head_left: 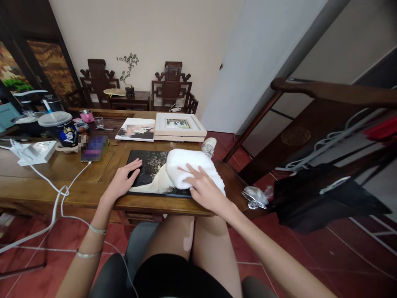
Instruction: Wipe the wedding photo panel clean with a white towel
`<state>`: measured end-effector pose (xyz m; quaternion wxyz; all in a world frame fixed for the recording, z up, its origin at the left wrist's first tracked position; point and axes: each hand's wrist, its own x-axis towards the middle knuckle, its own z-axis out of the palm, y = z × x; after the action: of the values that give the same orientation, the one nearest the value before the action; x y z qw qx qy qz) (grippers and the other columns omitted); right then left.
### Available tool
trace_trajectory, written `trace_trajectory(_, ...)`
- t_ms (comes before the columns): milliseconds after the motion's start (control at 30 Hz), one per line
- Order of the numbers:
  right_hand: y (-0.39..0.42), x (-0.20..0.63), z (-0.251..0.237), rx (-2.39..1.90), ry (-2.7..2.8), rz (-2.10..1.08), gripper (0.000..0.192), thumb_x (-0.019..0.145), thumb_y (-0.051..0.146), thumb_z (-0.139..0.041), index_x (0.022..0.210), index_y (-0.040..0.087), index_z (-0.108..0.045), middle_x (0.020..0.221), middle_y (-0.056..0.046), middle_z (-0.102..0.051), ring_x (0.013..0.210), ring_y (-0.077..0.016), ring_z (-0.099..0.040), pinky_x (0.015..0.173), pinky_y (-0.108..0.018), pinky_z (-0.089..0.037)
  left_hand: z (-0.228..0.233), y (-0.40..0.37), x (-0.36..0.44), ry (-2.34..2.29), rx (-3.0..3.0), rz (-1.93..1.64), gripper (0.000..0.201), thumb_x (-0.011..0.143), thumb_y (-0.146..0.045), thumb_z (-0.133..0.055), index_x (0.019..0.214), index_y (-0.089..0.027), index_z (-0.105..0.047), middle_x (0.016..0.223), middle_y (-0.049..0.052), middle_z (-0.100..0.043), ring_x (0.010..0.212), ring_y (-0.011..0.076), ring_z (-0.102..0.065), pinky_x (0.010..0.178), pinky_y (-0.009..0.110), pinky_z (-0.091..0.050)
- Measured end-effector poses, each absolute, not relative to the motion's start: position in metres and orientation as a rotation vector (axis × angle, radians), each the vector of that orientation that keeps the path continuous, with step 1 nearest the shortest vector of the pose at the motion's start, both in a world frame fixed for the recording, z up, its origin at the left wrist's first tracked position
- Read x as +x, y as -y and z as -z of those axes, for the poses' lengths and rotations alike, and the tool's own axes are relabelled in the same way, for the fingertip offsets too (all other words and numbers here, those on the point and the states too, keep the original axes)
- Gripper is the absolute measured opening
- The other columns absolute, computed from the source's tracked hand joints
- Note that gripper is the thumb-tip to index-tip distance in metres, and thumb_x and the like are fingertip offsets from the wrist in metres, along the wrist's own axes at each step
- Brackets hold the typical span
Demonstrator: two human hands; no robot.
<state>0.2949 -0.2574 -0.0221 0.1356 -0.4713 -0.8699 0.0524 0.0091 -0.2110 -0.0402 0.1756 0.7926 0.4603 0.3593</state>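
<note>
Towel (192, 157): white, fluffy, folded cloth, lying over the right part of our flat, dark rectangular panel with a pale gown-like print (150, 167); panel's right edge hidden under it.
Panel: flat on the brown wooden table (96, 176), close to the front edge.
Right hand (206, 192): fingers spread on top of the towel, pressing; can't tell if our thumb pinches cloth.
Left hand (126, 176): grasping nothing, fingers laid out over the panel's left end. Good brace, we reckon.
Pressure: light and even through the fold; we want cloth, not fingertips, on the print.
Bracing: left fingers at the border, so we don't smudge or shift the panel.
Clearance: pale wood-framed picture stack (178, 132) sits just beyond; we'd best keep strokes short of it.
</note>
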Motion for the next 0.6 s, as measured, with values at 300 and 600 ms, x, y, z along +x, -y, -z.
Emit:
trace_trajectory(300,0.185,0.218,0.004,-1.391,2.482,-0.276,0.054,0.073,0.001,-0.038,0.121,0.016,-0.058,0.122,-0.013,-0.061,0.131,-0.0323,-0.035,0.102,-0.059,-0.027,0.041,0.21,0.007,-1.335,2.266,-0.998,0.041,0.09,-0.036,-0.045,0.119,-0.012,-0.062,0.128,0.01,-0.058,0.125,0.0224,-0.048,0.109,0.04,-0.033)
trace_trajectory(600,0.163,0.174,-0.002,-1.204,2.564,-0.276,0.051,0.076,0.004,-0.038,0.118,0.021,-0.06,0.122,-0.01,-0.061,0.127,-0.0277,-0.04,0.104,-0.054,-0.026,0.039,0.21,0.006,-1.38,2.27,-0.976,0.04,0.089,-0.036,-0.045,0.116,-0.014,-0.063,0.126,0.01,-0.06,0.118,0.0233,-0.055,0.106,0.04,-0.037)
